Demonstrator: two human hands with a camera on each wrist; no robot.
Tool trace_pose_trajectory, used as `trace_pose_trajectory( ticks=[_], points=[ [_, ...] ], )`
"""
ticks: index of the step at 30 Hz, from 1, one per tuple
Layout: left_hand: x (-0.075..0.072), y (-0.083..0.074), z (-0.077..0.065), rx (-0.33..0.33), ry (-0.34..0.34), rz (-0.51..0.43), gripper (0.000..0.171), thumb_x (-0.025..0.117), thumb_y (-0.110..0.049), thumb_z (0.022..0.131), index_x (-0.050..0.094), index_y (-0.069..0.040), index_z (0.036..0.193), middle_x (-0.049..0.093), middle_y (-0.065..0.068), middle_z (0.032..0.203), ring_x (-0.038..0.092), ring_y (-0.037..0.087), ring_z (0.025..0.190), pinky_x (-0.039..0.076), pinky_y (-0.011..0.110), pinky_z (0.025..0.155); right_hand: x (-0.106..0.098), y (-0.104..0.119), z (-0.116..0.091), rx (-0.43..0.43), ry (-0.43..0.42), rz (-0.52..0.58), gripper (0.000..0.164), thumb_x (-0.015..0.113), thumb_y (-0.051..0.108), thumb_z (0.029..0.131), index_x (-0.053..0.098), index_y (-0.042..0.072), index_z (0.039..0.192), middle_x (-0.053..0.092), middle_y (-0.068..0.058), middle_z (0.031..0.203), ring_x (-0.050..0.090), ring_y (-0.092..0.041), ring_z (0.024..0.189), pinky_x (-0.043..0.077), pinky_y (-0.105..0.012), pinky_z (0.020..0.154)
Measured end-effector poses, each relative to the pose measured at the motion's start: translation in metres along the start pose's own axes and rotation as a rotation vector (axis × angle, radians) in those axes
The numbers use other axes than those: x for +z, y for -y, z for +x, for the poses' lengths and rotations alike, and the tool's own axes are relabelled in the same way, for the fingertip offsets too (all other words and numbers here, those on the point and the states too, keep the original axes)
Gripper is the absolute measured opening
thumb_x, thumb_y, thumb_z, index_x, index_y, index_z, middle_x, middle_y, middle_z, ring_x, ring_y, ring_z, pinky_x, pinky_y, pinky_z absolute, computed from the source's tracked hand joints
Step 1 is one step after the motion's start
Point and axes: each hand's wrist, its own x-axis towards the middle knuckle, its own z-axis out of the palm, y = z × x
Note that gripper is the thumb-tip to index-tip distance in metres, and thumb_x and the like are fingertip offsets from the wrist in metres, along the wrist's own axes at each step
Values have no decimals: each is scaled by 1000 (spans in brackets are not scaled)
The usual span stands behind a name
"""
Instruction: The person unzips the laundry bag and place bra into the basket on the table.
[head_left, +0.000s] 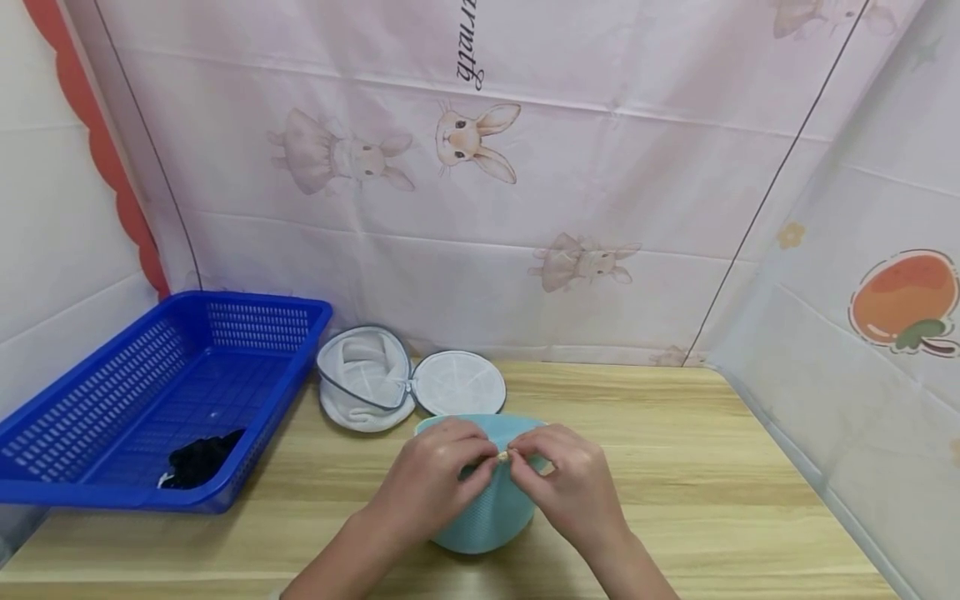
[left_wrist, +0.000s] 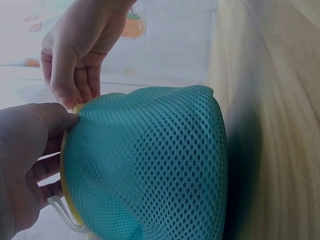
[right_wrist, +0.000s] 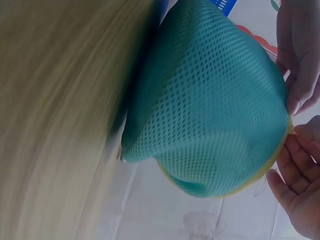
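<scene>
A turquoise mesh laundry bag (head_left: 483, 517) with a yellow-edged rim (right_wrist: 272, 159) stands on the table below both hands. My left hand (head_left: 435, 471) pinches the rim between thumb and forefinger. Close beside it, my right hand (head_left: 573, 479) pinches the same rim, the fingertips of both hands almost meeting at a small pale piece (head_left: 503, 456). Whether that piece is a zipper pull is too small to tell. In the left wrist view a white loop (left_wrist: 62, 215) hangs from the rim under the left hand. The bag's inside is mostly hidden.
A blue plastic basket (head_left: 262, 417) at the left holds a black cloth item (head_left: 201, 460). Behind the turquoise bag, a white mesh bag (head_left: 363, 417) lies with its round lid (head_left: 459, 383) flipped over to the right. Printed sheets (head_left: 660, 175) hang around the wooden table (head_left: 675, 500).
</scene>
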Motion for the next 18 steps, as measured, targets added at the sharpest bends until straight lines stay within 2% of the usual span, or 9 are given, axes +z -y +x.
trace_pose_trajectory(
  ticks=[2,4,11,18],
  points=[
    [-1,1,0,-10,0,1,7,81,-12,78,76,-14,83,69,-8,84,62,6,81,54,20,75,-1,-2,0,9,1,4,13,73,-1,73,73,11,75,72,2,77,68,-10,73,55,-16,66],
    [-2,3,0,-14,-4,-1,7,81,-11,78,76,-14,83,69,-8,85,62,6,81,54,20,74,-3,-3,0,12,-7,10,14,73,-2,73,73,11,75,73,1,77,69,-12,73,55,-16,66],
    [-6,7,2,-5,-31,-4,7,80,-11,78,76,-13,82,69,-8,84,61,5,78,52,17,70,-7,-9,1,39,-32,-2,16,73,-4,71,74,11,76,72,3,78,69,-13,74,55,-15,73],
    [-6,6,3,-21,-15,-11,7,79,-11,77,75,-13,82,69,-8,84,61,5,79,53,20,73,-7,-8,1,43,-45,-9,14,74,-3,72,74,11,76,72,3,77,69,-13,74,55,-15,73]
  ],
)
